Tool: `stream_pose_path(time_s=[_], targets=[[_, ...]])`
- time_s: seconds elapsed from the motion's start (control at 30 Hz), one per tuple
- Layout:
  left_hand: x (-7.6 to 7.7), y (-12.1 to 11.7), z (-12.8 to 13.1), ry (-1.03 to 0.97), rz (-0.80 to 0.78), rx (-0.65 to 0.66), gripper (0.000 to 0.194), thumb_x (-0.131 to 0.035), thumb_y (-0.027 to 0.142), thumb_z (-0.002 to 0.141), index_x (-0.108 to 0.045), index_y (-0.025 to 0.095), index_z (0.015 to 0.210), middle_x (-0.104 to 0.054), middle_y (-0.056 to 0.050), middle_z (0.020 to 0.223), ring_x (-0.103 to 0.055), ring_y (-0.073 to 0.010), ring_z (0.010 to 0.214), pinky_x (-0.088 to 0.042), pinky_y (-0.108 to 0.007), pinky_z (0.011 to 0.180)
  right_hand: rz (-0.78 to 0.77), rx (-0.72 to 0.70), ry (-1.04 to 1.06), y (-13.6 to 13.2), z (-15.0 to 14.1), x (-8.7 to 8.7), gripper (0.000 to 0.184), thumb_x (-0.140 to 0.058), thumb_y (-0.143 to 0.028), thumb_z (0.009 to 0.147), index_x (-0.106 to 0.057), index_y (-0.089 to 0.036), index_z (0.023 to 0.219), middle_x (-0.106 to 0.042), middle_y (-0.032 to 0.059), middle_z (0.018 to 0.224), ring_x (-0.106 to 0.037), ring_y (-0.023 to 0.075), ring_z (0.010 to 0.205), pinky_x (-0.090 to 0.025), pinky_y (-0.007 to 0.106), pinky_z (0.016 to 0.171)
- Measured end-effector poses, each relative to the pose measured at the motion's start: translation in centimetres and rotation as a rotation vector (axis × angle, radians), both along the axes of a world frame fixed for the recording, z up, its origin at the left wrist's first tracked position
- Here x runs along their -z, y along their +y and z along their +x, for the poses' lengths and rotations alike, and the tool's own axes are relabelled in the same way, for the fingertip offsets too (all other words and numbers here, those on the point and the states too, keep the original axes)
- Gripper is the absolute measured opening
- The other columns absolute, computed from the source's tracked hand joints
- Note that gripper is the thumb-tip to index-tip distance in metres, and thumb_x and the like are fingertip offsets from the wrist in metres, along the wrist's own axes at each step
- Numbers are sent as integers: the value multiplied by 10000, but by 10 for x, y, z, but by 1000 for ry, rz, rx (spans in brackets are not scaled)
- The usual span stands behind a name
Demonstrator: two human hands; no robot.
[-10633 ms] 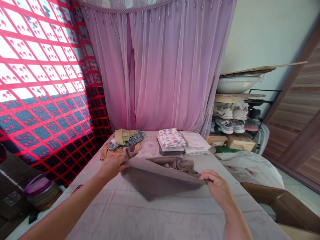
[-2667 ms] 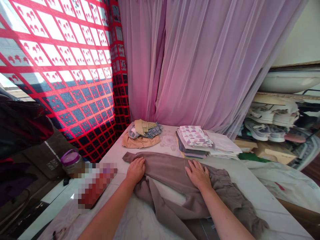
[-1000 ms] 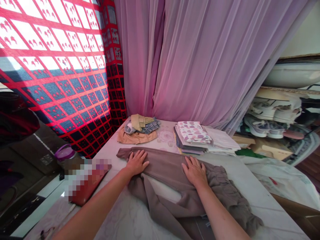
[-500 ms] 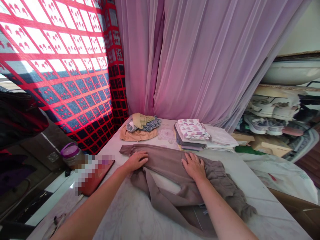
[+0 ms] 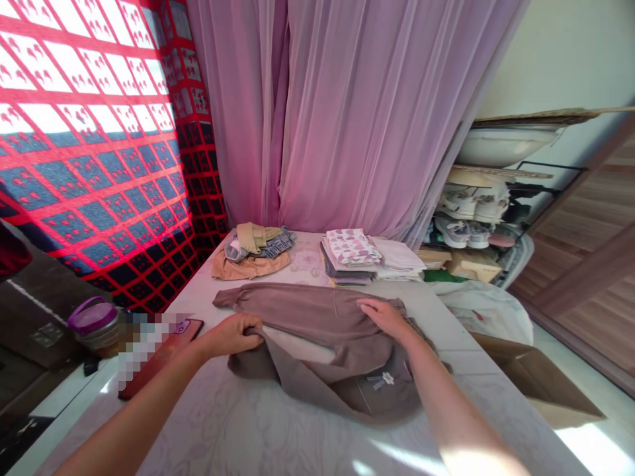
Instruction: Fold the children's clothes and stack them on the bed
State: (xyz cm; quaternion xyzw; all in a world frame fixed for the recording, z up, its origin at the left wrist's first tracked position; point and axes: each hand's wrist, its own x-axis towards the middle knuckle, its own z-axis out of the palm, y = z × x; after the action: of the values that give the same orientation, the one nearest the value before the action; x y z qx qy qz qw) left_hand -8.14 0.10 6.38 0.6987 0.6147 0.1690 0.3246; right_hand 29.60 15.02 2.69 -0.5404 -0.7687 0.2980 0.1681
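Pale floral sheeting (image 5: 198,423) bears brown trousers (image 5: 302,305) across its middle, the left hand (image 5: 235,335) gripping one leg, the right hand (image 5: 384,317) resting outstretched on the other. Behind lie folded clothes (image 5: 351,250), then purple curtains (image 5: 347,132); shelved shoes (image 5: 455,232) stand at right.

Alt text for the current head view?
A person's left hand grips one leg of brown cloth trousers on a pale floral surface; the right hand is over the other leg. Behind lie rumpled tan and blue clothes and a folded fabric stack.
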Motion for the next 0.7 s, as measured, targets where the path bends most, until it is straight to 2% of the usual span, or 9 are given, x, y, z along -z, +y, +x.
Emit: stream_pose_path(time_s=[0.07, 0.17, 0.23, 0.3, 0.43, 0.53, 0.63, 0.7], targets=[[-11, -1, -5, -100, -22, 4, 200, -546, 393, 706, -513, 201, 662, -500, 53, 593, -492, -115, 586, -403, -210, 552, -84, 11, 134, -11, 24, 1, 386, -446, -388, 873, -697, -189, 1090, -716, 66, 1097, -668, 193, 961, -515, 323, 861], [-24, 0, -13, -221, -21, -43, 326, -537, 519, 704, -450, 207, 664, -436, 54, 592, -420, -101, 562, -355, -200, 505, -161, 145, 202, -26, 55, 5, 389, -460, -438, 852, -714, -169, 975, -743, 77, 967, -687, 190, 816, -544, 303, 723], [-30, 2, -17, -256, -35, -89, 373, -530, 569, 695, -434, 210, 666, -417, 55, 589, -393, -96, 552, -333, -195, 488, -139, 240, 223, -33, 70, 5, 385, -471, -451, 832, -711, -168, 936, -745, 80, 941, -685, 197, 797, -543, 309, 704], [-33, 4, -17, -271, -74, -90, 388, -538, 582, 682, -434, 210, 663, -412, 57, 586, -383, -94, 545, -321, -195, 481, -80, 265, 224, -39, 82, 3, 384, -479, -468, 818, -708, -177, 917, -743, 79, 941, -680, 207, 822, -535, 323, 745], [-24, 10, -15, -212, -154, -37, 378, -577, 568, 659, -482, 202, 665, -479, 47, 616, -455, -114, 587, -381, -215, 535, 29, 143, 94, -50, 94, 1, 363, -523, -482, 792, -713, -206, 931, -728, 57, 993, -650, 218, 931, -490, 330, 864], [-12, 15, -15, -125, -98, -92, 401, -575, 597, 655, -540, 200, 692, -546, 29, 666, -534, -152, 667, -443, -240, 601, 119, 17, -66, -59, 95, 6, 284, -597, -380, 744, -726, -231, 949, -705, 43, 1078, -609, 220, 1031, -442, 337, 944], [-1, 19, -15, -123, -59, -151, 477, -547, 651, 660, -616, 202, 808, -643, -6, 805, -599, -203, 791, -495, -273, 675, 217, -13, -241, -67, 93, 10, 175, -588, -318, 751, -734, -252, 820, -718, 29, 997, -589, 219, 1040, -416, 348, 959], [4, 20, -15, -118, -54, -155, 510, -539, 657, 663, -646, 205, 873, -682, -28, 916, -618, -230, 885, -507, -296, 758, 220, -2, -296, -72, 93, 6, 178, -564, -333, 779, -727, -263, 778, -723, 15, 907, -604, 212, 981, -421, 345, 930]])
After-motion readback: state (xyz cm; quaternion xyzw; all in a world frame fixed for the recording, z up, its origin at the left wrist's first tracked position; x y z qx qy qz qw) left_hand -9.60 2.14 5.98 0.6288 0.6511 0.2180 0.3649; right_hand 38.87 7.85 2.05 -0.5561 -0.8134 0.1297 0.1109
